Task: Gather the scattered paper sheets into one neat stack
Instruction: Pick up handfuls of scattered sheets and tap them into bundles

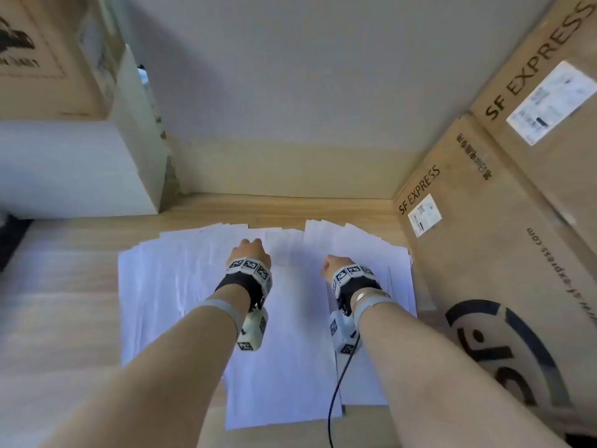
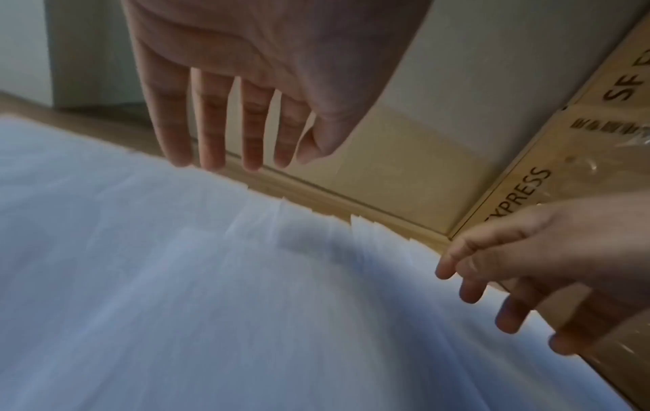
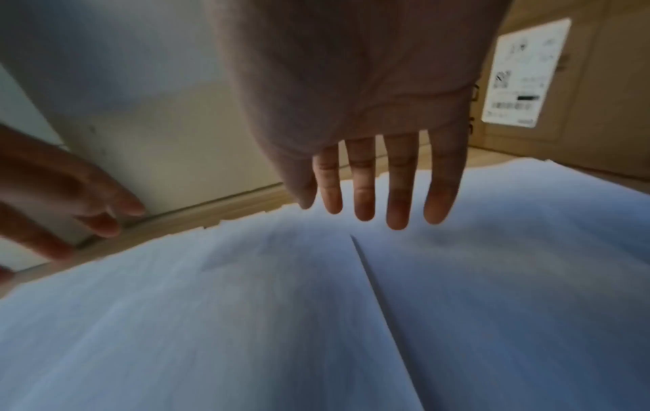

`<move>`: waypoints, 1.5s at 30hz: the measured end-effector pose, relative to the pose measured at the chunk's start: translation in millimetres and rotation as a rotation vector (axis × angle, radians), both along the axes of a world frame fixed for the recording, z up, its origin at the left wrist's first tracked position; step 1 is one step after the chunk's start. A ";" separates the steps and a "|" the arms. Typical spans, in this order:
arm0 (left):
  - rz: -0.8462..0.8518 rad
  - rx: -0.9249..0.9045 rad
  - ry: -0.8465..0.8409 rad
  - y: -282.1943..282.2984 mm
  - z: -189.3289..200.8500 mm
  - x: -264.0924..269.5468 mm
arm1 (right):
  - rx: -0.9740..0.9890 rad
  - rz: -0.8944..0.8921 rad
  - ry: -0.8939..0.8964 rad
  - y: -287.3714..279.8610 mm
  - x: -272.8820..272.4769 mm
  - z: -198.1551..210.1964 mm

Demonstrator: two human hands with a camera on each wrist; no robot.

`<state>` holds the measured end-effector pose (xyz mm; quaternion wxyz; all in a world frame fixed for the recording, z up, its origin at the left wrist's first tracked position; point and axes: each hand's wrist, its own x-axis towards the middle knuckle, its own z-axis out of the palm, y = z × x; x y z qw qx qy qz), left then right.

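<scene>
Several white paper sheets [image 1: 181, 286] lie fanned out and overlapping on the wooden table, spreading from left to right. My left hand [image 1: 250, 253] hovers over the far middle of the spread with its fingers [image 2: 211, 130] straight and slightly apart, holding nothing. My right hand [image 1: 336, 263] hovers over the right part of the sheets [image 3: 246, 319], its fingers [image 3: 397, 194] also straight and pointing at the far edge. Neither hand plainly touches the paper [image 2: 176, 278]. One sheet's edge [image 3: 372, 292] runs forward under the right hand.
Stacked cardboard boxes [image 1: 504, 221] marked SF EXPRESS stand close against the right edge of the sheets. A white box [image 1: 74, 166] and another carton [image 1: 38, 53] stand at the back left. A wall [image 1: 290, 92] closes the far side. A black cable [image 1: 339, 383] hangs from the right wrist.
</scene>
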<state>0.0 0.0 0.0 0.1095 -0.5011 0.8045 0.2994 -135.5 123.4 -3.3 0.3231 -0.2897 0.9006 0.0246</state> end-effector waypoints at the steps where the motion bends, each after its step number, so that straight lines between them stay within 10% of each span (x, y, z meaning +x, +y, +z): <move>1: 0.001 0.022 -0.047 2.1 -4.3 2.3 | 0.030 -0.032 -0.045 3.1 -0.8 -5.8; 13: 0.091 0.178 -0.014 6.1 -53.5 -5.3 | -0.076 -0.292 -0.154 18.1 -2.4 -38.8; 20: 0.094 0.162 0.046 5.0 -54.7 -14.9 | -0.221 -0.459 0.110 39.0 -53.9 -28.9; 29: 0.073 0.325 0.096 33.0 -60.9 -25.1 | 0.140 -0.780 -0.085 74.6 -37.0 -45.3; 45: 0.420 0.607 0.289 22.6 -56.2 -3.5 | -0.452 -0.688 -0.361 64.7 -26.2 -34.1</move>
